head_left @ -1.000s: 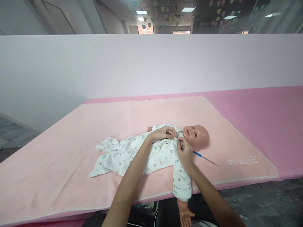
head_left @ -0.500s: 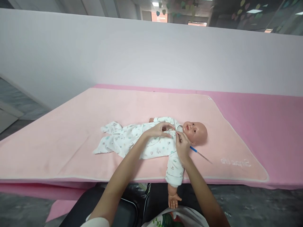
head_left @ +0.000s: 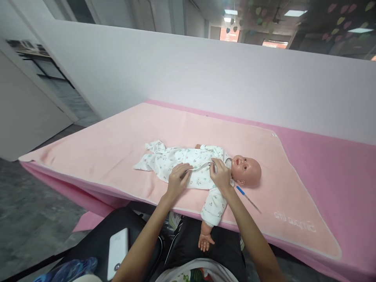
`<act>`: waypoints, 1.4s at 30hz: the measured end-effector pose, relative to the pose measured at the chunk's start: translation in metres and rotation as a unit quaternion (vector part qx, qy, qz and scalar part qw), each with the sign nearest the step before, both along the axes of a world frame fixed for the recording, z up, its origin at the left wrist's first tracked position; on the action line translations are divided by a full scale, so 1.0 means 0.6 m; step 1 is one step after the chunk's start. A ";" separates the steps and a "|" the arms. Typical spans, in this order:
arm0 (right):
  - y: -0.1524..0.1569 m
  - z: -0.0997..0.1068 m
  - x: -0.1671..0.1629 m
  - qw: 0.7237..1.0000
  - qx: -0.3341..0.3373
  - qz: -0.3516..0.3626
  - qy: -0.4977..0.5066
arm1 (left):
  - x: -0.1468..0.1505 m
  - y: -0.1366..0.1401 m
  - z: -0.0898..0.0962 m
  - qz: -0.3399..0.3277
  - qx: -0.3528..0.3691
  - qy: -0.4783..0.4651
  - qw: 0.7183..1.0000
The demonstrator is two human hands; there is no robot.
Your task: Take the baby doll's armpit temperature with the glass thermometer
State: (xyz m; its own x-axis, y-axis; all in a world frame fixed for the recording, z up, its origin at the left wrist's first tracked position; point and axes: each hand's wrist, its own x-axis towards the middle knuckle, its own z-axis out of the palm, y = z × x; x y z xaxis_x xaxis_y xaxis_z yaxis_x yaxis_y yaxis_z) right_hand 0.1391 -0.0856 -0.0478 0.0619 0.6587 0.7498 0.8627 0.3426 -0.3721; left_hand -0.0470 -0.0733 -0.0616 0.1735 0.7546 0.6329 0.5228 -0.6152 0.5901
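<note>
A baby doll (head_left: 247, 171) lies on its back, head to the right, dressed in a white printed romper (head_left: 161, 161). My left hand (head_left: 178, 179) pinches the romper's front edge around the middle of the body. Near the chest, my right hand (head_left: 220, 173) has its fingertips closed on the same edge, just below the collar. The cloth between my hands is drawn into a line. One doll arm (head_left: 206, 237) hangs over the table's near edge toward my lap. Beside the head lies a thin stick with a blue end (head_left: 241, 190), touched by neither hand.
A peach mat (head_left: 117, 137) with white lettering covers much of the pink-clothed table (head_left: 337, 168). A white wall (head_left: 182, 74) rises behind it. To my lower left, a white device (head_left: 118, 250) and a blue patterned item (head_left: 70, 270) rest on a black chair (head_left: 141, 235).
My left hand has moved from the doll's chest down toward its middle, along the romper's edge. My right hand stays near the collar. The view has turned left and tilted.
</note>
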 end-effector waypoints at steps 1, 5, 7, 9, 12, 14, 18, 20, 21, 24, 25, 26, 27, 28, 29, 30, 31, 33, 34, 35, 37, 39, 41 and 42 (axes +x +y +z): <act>0.000 -0.002 0.002 1.000 0.005 0.008 -0.005 | -0.001 0.000 0.001 0.023 0.002 -0.012 1.000; -0.006 -0.014 0.008 0.999 0.035 0.027 0.008 | -0.006 0.003 0.000 0.126 0.032 -0.051 0.990; -0.008 -0.017 0.010 0.999 0.039 0.022 0.012 | -0.007 0.004 -0.003 0.156 0.055 -0.049 0.985; -0.009 -0.018 0.010 0.999 0.035 0.021 0.000 | -0.006 0.005 -0.004 0.177 0.090 -0.037 0.979; -0.008 -0.016 0.009 0.999 0.020 0.022 -0.018 | 0.003 0.005 0.003 0.182 0.173 -0.015 0.968; -0.007 -0.014 0.008 0.999 0.010 0.021 -0.022 | 0.018 0.006 0.016 0.139 0.222 0.008 0.965; -0.007 -0.014 0.009 0.999 0.019 0.026 -0.026 | 0.074 0.014 0.040 0.021 0.178 0.048 0.983; -0.006 -0.017 0.009 0.999 0.044 0.020 -0.024 | 0.103 0.018 0.040 0.007 0.119 0.043 0.992; -0.005 -0.019 0.008 0.998 0.054 0.014 -0.021 | 0.114 0.019 0.037 0.003 0.100 0.040 0.994; -0.003 -0.023 0.005 0.998 0.064 -0.007 -0.006 | 0.127 0.020 0.023 -0.004 0.069 0.032 0.997; -0.003 -0.023 0.004 0.998 0.062 -0.013 -0.002 | 0.126 0.019 0.019 -0.004 0.060 0.033 0.998; -0.002 -0.023 0.003 0.998 0.059 -0.017 -0.001 | 0.125 0.017 0.016 -0.001 0.053 0.036 0.998; -0.002 -0.023 0.002 0.998 0.056 -0.020 -0.001 | 0.122 0.014 0.015 0.001 0.049 0.042 0.998; -0.002 -0.023 0.001 0.998 0.051 -0.021 -0.001 | 0.120 0.012 0.014 0.004 0.048 0.050 0.998; -0.002 -0.022 0.001 0.999 0.045 -0.019 -0.001 | 0.119 0.009 0.015 0.006 0.049 0.060 0.997; -0.002 -0.021 0.001 0.999 0.040 -0.016 0.002 | 0.119 0.007 0.016 0.011 0.053 0.066 0.996; -0.002 -0.020 0.001 0.999 0.037 -0.013 0.006 | 0.120 0.006 0.017 0.018 0.056 0.069 0.996; -0.002 -0.019 0.001 0.999 0.035 -0.007 0.014 | 0.123 0.005 0.019 0.038 0.060 0.064 0.995; -0.002 -0.018 0.001 0.999 0.036 -0.004 0.016 | 0.125 0.005 0.020 0.050 0.062 0.059 0.995; -0.001 -0.017 0.001 0.999 0.039 -0.002 0.018 | 0.126 0.005 0.020 0.061 0.066 0.053 0.995; -0.001 -0.017 0.001 0.999 0.043 -0.001 0.020 | 0.128 0.006 0.018 0.077 0.077 0.048 0.993; 0.000 -0.017 0.001 0.999 0.043 0.000 0.022 | 0.128 0.007 0.016 0.085 0.087 0.048 0.991; 0.000 -0.016 0.002 0.999 0.040 0.005 0.023 | 0.128 0.006 0.014 0.086 0.091 0.050 0.991; -0.001 -0.016 0.002 0.999 0.036 0.009 0.023 | 0.128 0.006 0.013 0.084 0.091 0.050 0.991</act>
State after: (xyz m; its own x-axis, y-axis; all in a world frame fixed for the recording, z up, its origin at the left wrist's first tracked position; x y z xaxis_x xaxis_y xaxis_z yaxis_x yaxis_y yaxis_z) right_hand 0.1403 -0.0859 -0.0575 0.0870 0.6038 0.7923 0.8387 0.3848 -0.3854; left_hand 0.0299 -0.0699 -0.0535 0.1237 0.6533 0.7469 0.6764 -0.6062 0.4182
